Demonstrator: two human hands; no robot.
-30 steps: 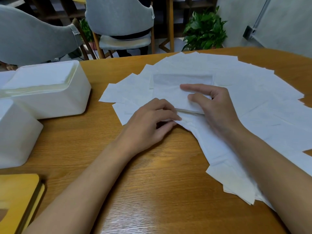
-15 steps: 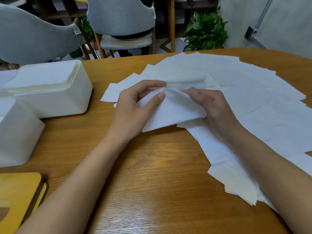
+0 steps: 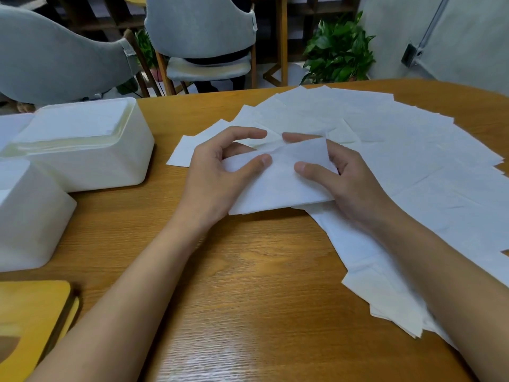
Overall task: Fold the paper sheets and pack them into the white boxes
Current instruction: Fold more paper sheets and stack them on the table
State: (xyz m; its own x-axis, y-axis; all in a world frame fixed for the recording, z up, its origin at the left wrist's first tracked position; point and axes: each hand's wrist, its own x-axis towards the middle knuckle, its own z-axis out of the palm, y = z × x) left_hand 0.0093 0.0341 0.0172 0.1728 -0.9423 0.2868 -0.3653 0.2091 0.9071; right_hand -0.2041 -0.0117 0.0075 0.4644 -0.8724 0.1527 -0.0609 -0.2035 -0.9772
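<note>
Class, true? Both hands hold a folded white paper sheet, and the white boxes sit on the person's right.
No: the head view shows the white rectangular boxes on the person's left. The left hand and right hand hold the folded white paper sheet.

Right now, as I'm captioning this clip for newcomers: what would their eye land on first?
The left hand and right hand, mid-table, pinch a folded sheet between them. Behind and to their right, a wide fan of loose sheets covers the wooden table. At the left stands a white box holding paper, with a second box nearer.

Grey chairs (image 3: pixel 198 28), potted plant (image 3: pixel 338 51), wooden table (image 3: pixel 248 271)
</note>
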